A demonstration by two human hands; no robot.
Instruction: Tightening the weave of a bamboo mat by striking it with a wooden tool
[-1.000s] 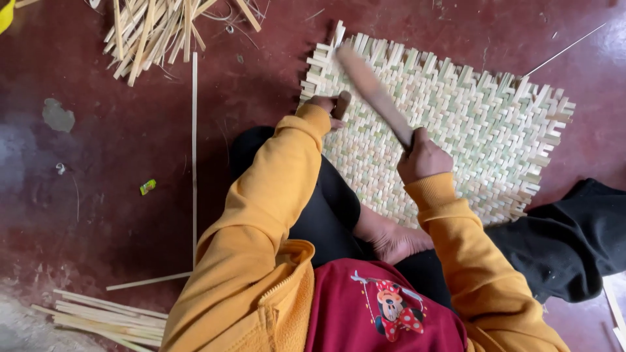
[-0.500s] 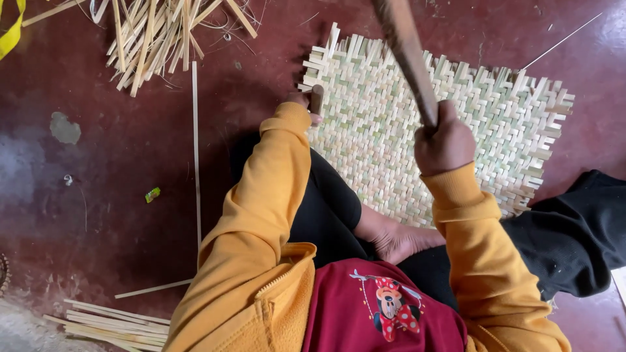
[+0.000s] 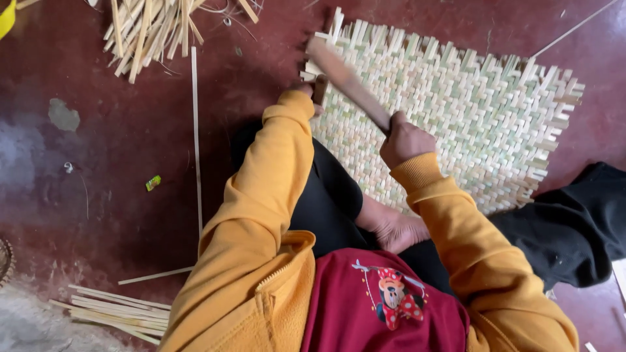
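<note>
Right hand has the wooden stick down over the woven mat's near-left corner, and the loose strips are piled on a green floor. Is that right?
Not quite: the floor is dark red, not green. The head view shows it. The rest stands: the right hand holds the wooden stick over the mat at its left corner, and loose strips lie piled on the floor.
</note>
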